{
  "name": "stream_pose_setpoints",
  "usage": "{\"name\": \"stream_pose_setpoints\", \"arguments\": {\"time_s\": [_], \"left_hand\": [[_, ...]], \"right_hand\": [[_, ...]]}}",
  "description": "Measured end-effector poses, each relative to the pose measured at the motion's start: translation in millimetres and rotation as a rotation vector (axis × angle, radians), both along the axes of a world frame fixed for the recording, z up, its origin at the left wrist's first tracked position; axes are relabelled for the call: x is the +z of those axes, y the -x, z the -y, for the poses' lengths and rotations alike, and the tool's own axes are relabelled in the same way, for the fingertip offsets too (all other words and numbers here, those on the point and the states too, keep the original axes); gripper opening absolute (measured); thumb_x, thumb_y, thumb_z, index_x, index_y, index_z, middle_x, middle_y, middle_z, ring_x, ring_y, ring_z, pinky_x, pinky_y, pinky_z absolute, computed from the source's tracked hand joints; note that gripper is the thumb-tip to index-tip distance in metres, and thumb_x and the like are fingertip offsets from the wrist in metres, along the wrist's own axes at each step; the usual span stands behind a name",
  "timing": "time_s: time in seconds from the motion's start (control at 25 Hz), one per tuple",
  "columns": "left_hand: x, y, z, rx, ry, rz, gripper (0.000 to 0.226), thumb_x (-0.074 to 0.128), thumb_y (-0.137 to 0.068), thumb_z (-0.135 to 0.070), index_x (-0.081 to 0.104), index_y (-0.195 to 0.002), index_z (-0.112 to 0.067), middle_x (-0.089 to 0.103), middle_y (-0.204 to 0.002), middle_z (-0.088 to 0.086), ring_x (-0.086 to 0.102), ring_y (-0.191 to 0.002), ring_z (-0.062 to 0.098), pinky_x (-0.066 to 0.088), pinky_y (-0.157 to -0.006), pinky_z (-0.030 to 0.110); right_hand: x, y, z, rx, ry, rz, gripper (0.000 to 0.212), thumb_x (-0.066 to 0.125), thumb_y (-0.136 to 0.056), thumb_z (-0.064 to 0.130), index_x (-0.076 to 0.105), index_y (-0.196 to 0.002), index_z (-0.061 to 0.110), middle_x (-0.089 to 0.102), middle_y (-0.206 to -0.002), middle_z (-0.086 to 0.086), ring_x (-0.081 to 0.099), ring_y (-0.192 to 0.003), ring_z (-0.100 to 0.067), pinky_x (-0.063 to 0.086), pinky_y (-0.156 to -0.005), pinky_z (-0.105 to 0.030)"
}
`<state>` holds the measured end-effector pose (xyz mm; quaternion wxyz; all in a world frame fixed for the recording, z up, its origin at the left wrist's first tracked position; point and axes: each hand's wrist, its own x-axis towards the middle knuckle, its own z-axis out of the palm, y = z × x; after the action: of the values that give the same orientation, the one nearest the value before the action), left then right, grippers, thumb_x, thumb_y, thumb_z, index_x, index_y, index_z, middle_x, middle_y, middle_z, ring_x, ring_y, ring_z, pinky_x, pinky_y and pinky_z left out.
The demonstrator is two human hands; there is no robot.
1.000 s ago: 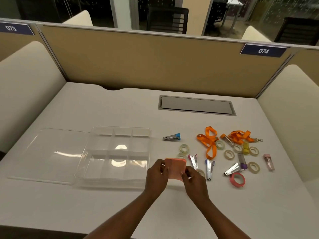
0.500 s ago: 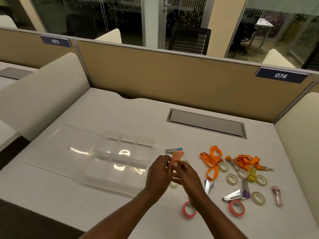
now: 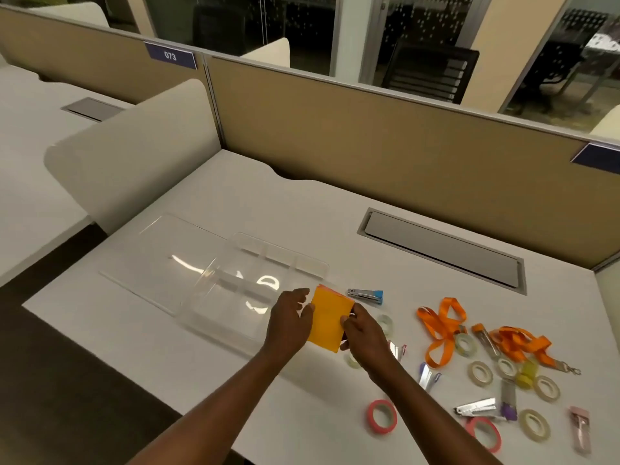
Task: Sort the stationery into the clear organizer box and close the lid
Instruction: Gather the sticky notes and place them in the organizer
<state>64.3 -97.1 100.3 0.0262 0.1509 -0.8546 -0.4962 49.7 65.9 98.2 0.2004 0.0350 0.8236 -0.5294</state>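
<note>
Holding pad by its side edges | pinched by left hand on left, right hand on right, fingers curled | hung just beside box right wall, possibly overlapping it | lengthwise near-to-far | bound leftward for compartments, nearer left hand

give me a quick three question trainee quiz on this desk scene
1. True or false: the clear organizer box already holds tape rolls.
2. What is held between the left hand and the right hand? A) blue stapler B) orange sticky-note pad C) pink tape roll
3. On which side of the box does its lid lie?

Key: 1. False, it looks empty. 2. B. 3. On the person's left, flat on the desk.
</note>
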Motion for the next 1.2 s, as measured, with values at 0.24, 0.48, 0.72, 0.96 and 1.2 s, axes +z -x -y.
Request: {"name": "stream_pose_setpoints", "arguments": {"time_s": [0.24, 0.48, 0.72, 0.96, 1.2], "left_hand": [[-11.3, 37.2, 74.2, -0.139, 0.019, 0.302, 0.007, 0.067, -0.088, -0.015, 0.062, -0.091, -0.013, 0.067, -0.093, 0.007, 0.064, -0.081, 0.018, 0.055, -0.067, 0.026], [-40.7, 46.3, 101.0, -0.247, 0.288, 0.330, 0.015, 0.064, -0.083, -0.007, 0.057, -0.071, -0.011, 0.059, -0.071, 0.005, 0.060, -0.068, 0.019, 0.052, -0.062, 0.028], [-62.1, 48.2, 98.6, -0.312, 0.428, 0.277, 0.014, 0.057, -0.085, -0.010, 0.053, -0.073, -0.017, 0.065, -0.079, 0.005, 0.060, -0.073, 0.020, 0.040, -0.061, 0.025], [-65.6, 54.7, 93.7, -0.295, 0.510, 0.235, 0.012, 0.053, -0.085, -0.011, 0.064, -0.085, -0.014, 0.069, -0.086, 0.005, 0.067, -0.079, 0.023, 0.042, -0.062, 0.027], [-70.0, 59.1, 82.8, -0.352, 0.596, 0.245, 0.015, 0.050, -0.089, -0.012, 0.064, -0.095, -0.011, 0.068, -0.099, 0.008, 0.067, -0.090, 0.025, 0.041, -0.067, 0.027]], "right_hand": [[-23.1, 9.8, 57.2, 0.029, -0.174, 0.089, 0.028, 0.050, -0.102, 0.024, 0.048, -0.128, 0.014, 0.062, -0.118, -0.013, 0.068, -0.091, -0.028, 0.059, -0.069, -0.030], [-46.9, 9.0, 102.6, -0.115, -0.355, 0.127, 0.009, 0.059, -0.094, 0.018, 0.059, -0.102, 0.014, 0.067, -0.101, -0.009, 0.069, -0.087, -0.026, 0.061, -0.080, -0.043], [-54.5, 5.3, 115.4, -0.099, -0.544, -0.012, 0.014, 0.056, -0.096, 0.023, 0.061, -0.099, 0.011, 0.068, -0.100, -0.009, 0.059, -0.083, -0.019, 0.050, -0.074, -0.032], [-53.4, -0.6, 119.6, -0.066, -0.639, -0.099, 0.037, 0.058, -0.095, 0.040, 0.048, -0.124, 0.019, 0.057, -0.114, -0.005, 0.062, -0.101, -0.024, 0.050, -0.079, -0.034], [-58.5, -11.1, 121.0, 0.111, -0.910, -0.309, 0.054, 0.067, -0.087, 0.037, 0.049, -0.137, 0.023, 0.056, -0.126, -0.006, 0.058, -0.109, -0.028, 0.050, -0.081, -0.038]]}}
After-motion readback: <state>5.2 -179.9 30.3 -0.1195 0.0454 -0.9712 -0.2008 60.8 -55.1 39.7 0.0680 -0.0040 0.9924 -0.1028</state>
